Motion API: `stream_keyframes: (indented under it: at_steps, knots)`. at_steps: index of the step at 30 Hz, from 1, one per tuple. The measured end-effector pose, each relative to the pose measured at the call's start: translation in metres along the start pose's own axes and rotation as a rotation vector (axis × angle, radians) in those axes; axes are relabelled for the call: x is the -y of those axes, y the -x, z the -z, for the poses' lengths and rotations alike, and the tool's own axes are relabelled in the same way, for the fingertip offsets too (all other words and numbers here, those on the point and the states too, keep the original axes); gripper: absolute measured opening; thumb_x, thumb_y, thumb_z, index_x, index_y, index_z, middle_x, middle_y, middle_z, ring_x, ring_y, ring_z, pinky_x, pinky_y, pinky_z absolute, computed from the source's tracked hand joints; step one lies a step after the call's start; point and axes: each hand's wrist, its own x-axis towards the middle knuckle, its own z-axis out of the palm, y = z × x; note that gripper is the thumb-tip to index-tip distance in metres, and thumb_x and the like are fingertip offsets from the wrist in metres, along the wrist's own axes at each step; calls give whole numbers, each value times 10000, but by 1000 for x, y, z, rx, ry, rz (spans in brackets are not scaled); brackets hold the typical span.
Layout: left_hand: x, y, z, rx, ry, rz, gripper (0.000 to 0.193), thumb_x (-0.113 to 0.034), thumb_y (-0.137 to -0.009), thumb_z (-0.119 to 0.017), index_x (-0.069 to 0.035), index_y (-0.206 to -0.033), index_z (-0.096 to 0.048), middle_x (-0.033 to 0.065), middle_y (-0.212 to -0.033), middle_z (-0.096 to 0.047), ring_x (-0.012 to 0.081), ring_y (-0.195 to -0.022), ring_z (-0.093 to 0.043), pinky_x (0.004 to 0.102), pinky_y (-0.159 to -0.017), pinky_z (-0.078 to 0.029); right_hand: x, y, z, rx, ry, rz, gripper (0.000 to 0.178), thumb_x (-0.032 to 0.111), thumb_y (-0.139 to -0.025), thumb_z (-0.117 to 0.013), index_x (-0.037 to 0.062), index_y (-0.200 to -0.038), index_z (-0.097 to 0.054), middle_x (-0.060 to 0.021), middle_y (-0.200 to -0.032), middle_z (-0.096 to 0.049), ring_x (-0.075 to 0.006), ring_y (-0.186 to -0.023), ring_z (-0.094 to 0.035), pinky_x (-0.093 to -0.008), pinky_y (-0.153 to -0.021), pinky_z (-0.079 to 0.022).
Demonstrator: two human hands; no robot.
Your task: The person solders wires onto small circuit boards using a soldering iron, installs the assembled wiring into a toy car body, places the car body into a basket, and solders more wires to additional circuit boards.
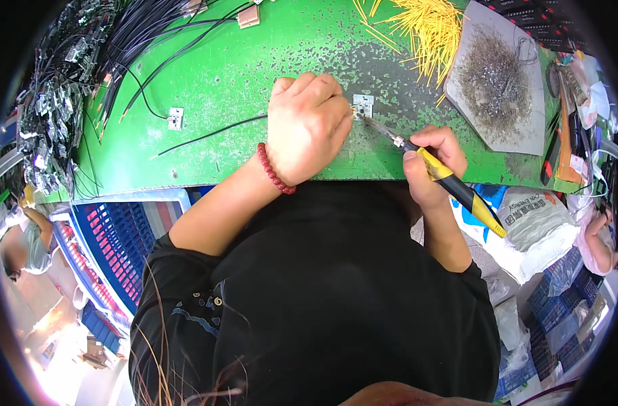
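My left hand (310,122), with a red bead bracelet at its wrist, is closed on a black wire (217,130) that trails out to the left over the green bench. The wire's other end, hidden by the fingers, points at a small white circuit board (363,103) just right of the hand. In my right hand (436,162) is a yellow and black soldering iron (458,189), gripped like a pen. Its thin tip touches or nearly touches the board's lower edge. A second small white board (175,119), with a black wire attached, lies farther left.
Yellow wires (427,30) are heaped at the far right, beside a grey slab (496,81) strewn with solder debris. Black wires (136,40) and a pile of wired boards (58,108) fill the left. Below the bench are a blue crate (116,237) and a white sack (535,230).
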Motion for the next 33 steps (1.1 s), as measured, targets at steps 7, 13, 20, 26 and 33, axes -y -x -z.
stream_keyframes:
  at_steps: [7, 13, 20, 26, 33]
  knots:
    - [0, 1, -1, 1, 1, 4, 130, -92, -655, -746, -110, -681, -620, 10, -808, -565, 213, -751, -554, 361, -672, -367, -2, 1, -1, -48, -89, 69, 173, 19, -776, -666, 9, -906, -553, -53, -793, -555, -88, -650, -471, -235, -582, -383]
    - [-3, -4, 4, 18, -32, 4, 113, -119, -673, -733, -116, -674, -620, 4, -812, -572, 197, -776, -559, 358, -694, -380, 0, 5, 14, -143, -42, 65, 204, 65, -794, -689, 13, -927, -543, -54, -810, -540, -92, -676, -456, -238, -602, -365]
    - [19, -67, -2, 15, 88, -115, 115, -87, -695, -754, -53, -756, -662, 100, -810, -600, 288, -791, -602, 395, -706, -478, -12, 3, 30, -291, -118, 103, 247, 147, -801, -705, 8, -916, -536, -40, -784, -522, -82, -662, -420, -232, -589, -327]
    - [52, -121, -36, 262, 38, -234, 114, -129, -736, -729, -53, -765, -650, 84, -833, -625, 289, -826, -616, 406, -751, -492, -14, 7, 32, -326, -118, 80, 277, 190, -806, -726, 13, -910, -540, -32, -792, -527, -82, -676, -417, -234, -600, -322]
    - [41, -114, -27, 224, -120, -335, 78, -106, -816, -651, -57, -837, -594, 85, -859, -587, 292, -846, -591, 425, -742, -475, -16, 7, 31, -343, -173, 40, 264, 179, -804, -720, 18, -906, -537, -19, -784, -505, -72, -675, -393, -232, -601, -306]
